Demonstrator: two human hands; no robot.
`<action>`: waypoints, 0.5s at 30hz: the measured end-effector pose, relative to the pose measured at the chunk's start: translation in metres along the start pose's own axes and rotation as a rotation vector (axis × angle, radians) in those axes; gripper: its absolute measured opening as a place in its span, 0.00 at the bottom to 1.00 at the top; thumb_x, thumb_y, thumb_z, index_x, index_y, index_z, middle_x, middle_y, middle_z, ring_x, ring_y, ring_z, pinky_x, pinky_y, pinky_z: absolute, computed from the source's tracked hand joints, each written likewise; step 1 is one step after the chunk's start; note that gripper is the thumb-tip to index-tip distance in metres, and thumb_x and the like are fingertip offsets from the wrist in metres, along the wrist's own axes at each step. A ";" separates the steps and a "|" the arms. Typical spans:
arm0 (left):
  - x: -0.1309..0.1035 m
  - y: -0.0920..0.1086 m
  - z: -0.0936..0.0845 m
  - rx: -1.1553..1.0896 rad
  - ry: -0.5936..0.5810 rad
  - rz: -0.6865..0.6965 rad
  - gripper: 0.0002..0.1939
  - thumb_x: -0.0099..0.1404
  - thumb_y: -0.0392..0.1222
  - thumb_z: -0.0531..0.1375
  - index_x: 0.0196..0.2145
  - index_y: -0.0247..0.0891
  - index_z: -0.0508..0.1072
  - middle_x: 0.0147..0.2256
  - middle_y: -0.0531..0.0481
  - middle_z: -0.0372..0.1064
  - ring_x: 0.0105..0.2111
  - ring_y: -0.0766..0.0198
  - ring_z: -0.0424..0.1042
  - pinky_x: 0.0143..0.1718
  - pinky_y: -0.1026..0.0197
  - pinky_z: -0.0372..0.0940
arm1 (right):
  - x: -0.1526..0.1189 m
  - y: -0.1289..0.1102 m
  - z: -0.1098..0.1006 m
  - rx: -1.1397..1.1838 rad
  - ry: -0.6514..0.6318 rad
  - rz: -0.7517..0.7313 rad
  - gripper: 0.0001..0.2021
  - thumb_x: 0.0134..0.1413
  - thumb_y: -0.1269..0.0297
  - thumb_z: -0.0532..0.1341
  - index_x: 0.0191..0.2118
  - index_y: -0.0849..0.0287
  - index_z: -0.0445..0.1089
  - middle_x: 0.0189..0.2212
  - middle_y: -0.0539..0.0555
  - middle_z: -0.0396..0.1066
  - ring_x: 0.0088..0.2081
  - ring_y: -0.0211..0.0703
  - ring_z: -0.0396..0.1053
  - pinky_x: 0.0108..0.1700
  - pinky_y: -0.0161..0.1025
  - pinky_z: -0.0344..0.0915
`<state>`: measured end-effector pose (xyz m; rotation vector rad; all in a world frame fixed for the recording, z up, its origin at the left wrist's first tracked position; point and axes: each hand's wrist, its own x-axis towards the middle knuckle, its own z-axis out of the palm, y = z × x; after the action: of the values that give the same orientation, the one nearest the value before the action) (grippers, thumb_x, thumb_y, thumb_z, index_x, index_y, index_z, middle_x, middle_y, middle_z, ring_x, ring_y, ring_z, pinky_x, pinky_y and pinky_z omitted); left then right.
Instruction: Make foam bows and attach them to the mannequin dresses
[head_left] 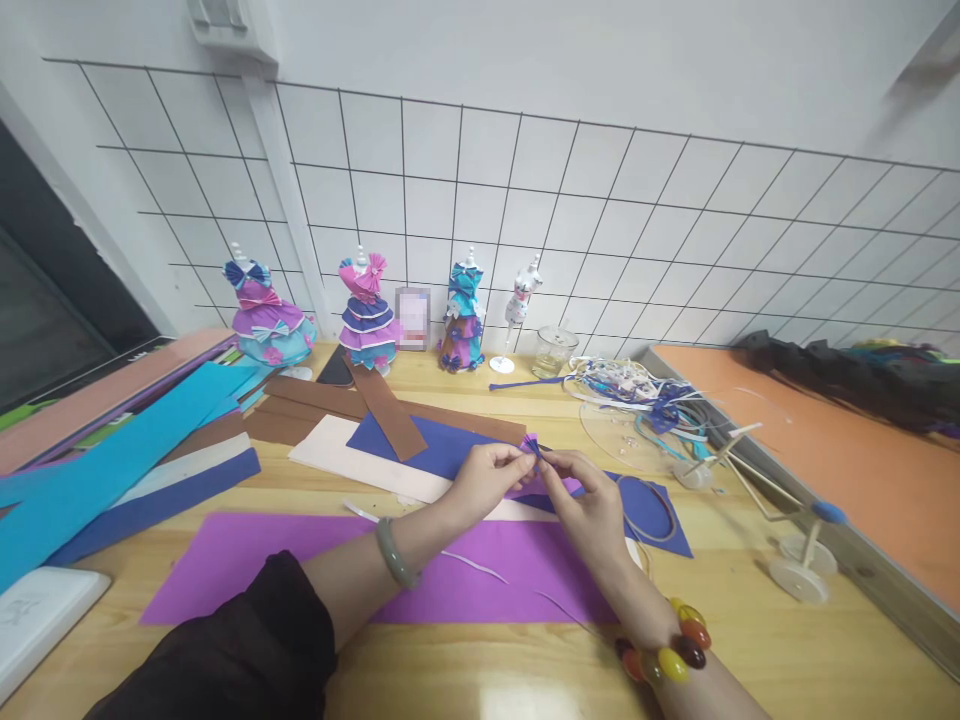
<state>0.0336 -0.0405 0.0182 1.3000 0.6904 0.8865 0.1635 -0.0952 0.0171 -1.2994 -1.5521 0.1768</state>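
Observation:
My left hand (489, 482) and my right hand (586, 500) meet near the middle of the view. Between their fingertips they pinch a small pleated piece (530, 444) in purple and dark blue, its folds fanned upward. Beneath the hands lie a blue sheet (442, 444), a pale pink strip (341, 458) and a large purple sheet (300, 538). A thin white cord (476, 567) runs across the purple sheet. Both hands are closed at the fingertips.
Several small dress forms, three in ruffled dresses (367, 320), stand along the wall, near a glass cup (555, 352). Tangled ribbons (637, 388) lie at the back right, a small wheeled frame (806, 540) at right. Turquoise sheets (135, 450) and a white device (49, 620) are at left.

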 end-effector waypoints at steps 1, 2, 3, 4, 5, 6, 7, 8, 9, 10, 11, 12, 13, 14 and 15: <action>0.000 -0.001 0.000 0.003 -0.001 0.013 0.17 0.51 0.50 0.61 0.28 0.30 0.73 0.24 0.48 0.68 0.26 0.69 0.65 0.30 0.65 0.60 | 0.000 0.001 0.000 -0.008 0.007 -0.002 0.05 0.51 0.68 0.57 0.33 0.58 0.69 0.29 0.53 0.69 0.31 0.41 0.66 0.34 0.38 0.62; 0.000 -0.003 0.000 0.008 -0.004 0.027 0.16 0.51 0.49 0.61 0.28 0.30 0.74 0.26 0.48 0.69 0.27 0.68 0.65 0.31 0.65 0.61 | 0.000 0.001 0.000 -0.016 0.012 -0.005 0.05 0.51 0.68 0.57 0.33 0.58 0.69 0.29 0.53 0.69 0.31 0.41 0.66 0.34 0.38 0.62; 0.000 -0.004 -0.001 0.014 -0.009 0.037 0.16 0.51 0.49 0.60 0.29 0.30 0.74 0.27 0.47 0.69 0.28 0.68 0.66 0.32 0.64 0.61 | 0.000 0.002 0.000 -0.023 0.016 -0.012 0.05 0.51 0.68 0.57 0.33 0.58 0.69 0.29 0.53 0.69 0.31 0.41 0.66 0.34 0.38 0.63; 0.001 -0.005 -0.001 0.020 -0.014 0.042 0.16 0.52 0.48 0.60 0.30 0.30 0.74 0.28 0.47 0.69 0.28 0.68 0.66 0.32 0.64 0.61 | -0.001 0.002 0.000 -0.030 0.016 -0.018 0.05 0.51 0.68 0.57 0.33 0.58 0.69 0.30 0.53 0.69 0.31 0.41 0.66 0.34 0.38 0.63; 0.001 -0.006 -0.001 0.026 -0.020 0.042 0.16 0.52 0.48 0.60 0.30 0.30 0.74 0.28 0.46 0.70 0.28 0.68 0.66 0.32 0.64 0.61 | -0.001 0.002 0.000 -0.034 0.015 -0.022 0.05 0.51 0.68 0.57 0.33 0.58 0.69 0.30 0.53 0.69 0.31 0.41 0.66 0.35 0.38 0.63; 0.001 -0.007 -0.002 0.027 -0.025 0.039 0.16 0.52 0.48 0.60 0.31 0.30 0.74 0.29 0.46 0.70 0.28 0.68 0.66 0.32 0.64 0.61 | -0.001 0.002 0.000 -0.035 0.017 -0.020 0.05 0.51 0.68 0.57 0.33 0.59 0.69 0.29 0.53 0.69 0.31 0.41 0.66 0.35 0.38 0.63; 0.001 -0.007 -0.002 0.025 -0.030 0.034 0.16 0.52 0.47 0.60 0.32 0.30 0.74 0.29 0.46 0.70 0.28 0.68 0.66 0.32 0.64 0.62 | -0.001 0.001 0.000 -0.032 0.020 -0.011 0.05 0.51 0.68 0.57 0.33 0.59 0.69 0.29 0.53 0.69 0.31 0.41 0.67 0.35 0.38 0.62; 0.001 -0.008 -0.002 0.017 -0.035 0.025 0.16 0.52 0.47 0.60 0.33 0.30 0.74 0.30 0.45 0.70 0.28 0.68 0.66 0.32 0.64 0.62 | -0.001 0.001 0.000 -0.025 0.020 0.006 0.05 0.51 0.67 0.57 0.33 0.59 0.69 0.29 0.53 0.70 0.31 0.41 0.67 0.34 0.38 0.62; 0.002 -0.008 -0.003 0.005 -0.039 0.015 0.16 0.52 0.47 0.61 0.33 0.30 0.74 0.30 0.46 0.70 0.28 0.68 0.66 0.32 0.64 0.61 | -0.001 0.000 0.000 -0.013 0.013 0.027 0.05 0.51 0.67 0.57 0.33 0.59 0.70 0.29 0.53 0.70 0.31 0.41 0.67 0.34 0.38 0.62; 0.002 -0.008 -0.003 -0.013 -0.040 0.007 0.16 0.51 0.46 0.61 0.32 0.30 0.74 0.29 0.46 0.69 0.28 0.69 0.65 0.31 0.65 0.61 | -0.001 0.000 0.000 0.001 0.001 0.049 0.05 0.51 0.66 0.57 0.33 0.59 0.70 0.29 0.53 0.70 0.31 0.41 0.67 0.34 0.38 0.62; 0.003 -0.008 -0.003 -0.035 -0.037 0.001 0.15 0.51 0.46 0.61 0.31 0.30 0.73 0.28 0.47 0.69 0.27 0.69 0.65 0.31 0.65 0.61 | 0.000 -0.001 0.000 0.017 -0.017 0.071 0.06 0.51 0.66 0.57 0.33 0.59 0.70 0.29 0.53 0.70 0.31 0.41 0.67 0.34 0.38 0.62; 0.003 -0.007 -0.003 -0.058 -0.030 -0.004 0.14 0.51 0.46 0.62 0.29 0.30 0.73 0.27 0.48 0.68 0.26 0.70 0.65 0.31 0.66 0.61 | 0.000 0.000 0.000 0.037 -0.039 0.096 0.06 0.51 0.65 0.57 0.33 0.59 0.71 0.29 0.53 0.70 0.31 0.41 0.67 0.34 0.38 0.62; 0.004 -0.007 -0.004 -0.079 -0.024 -0.008 0.13 0.50 0.46 0.62 0.27 0.30 0.73 0.25 0.49 0.68 0.25 0.71 0.65 0.31 0.66 0.60 | -0.001 0.001 0.000 0.062 -0.058 0.123 0.07 0.51 0.64 0.57 0.34 0.58 0.71 0.29 0.53 0.71 0.31 0.41 0.67 0.34 0.38 0.62; 0.004 -0.006 -0.004 -0.098 -0.019 -0.013 0.13 0.49 0.45 0.62 0.26 0.30 0.72 0.24 0.50 0.67 0.25 0.71 0.64 0.31 0.66 0.60 | -0.001 0.002 0.001 0.096 -0.068 0.155 0.08 0.50 0.63 0.58 0.34 0.59 0.71 0.29 0.53 0.71 0.30 0.41 0.67 0.34 0.39 0.62; 0.004 -0.006 -0.004 -0.111 -0.016 -0.017 0.13 0.49 0.45 0.63 0.25 0.30 0.72 0.24 0.51 0.67 0.24 0.72 0.64 0.30 0.66 0.60 | -0.001 0.003 0.002 0.139 -0.072 0.191 0.08 0.50 0.62 0.58 0.34 0.59 0.71 0.29 0.54 0.71 0.30 0.42 0.67 0.34 0.39 0.63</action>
<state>0.0332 -0.0351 0.0119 1.1989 0.6305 0.8874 0.1640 -0.0942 0.0137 -1.3416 -1.4474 0.4486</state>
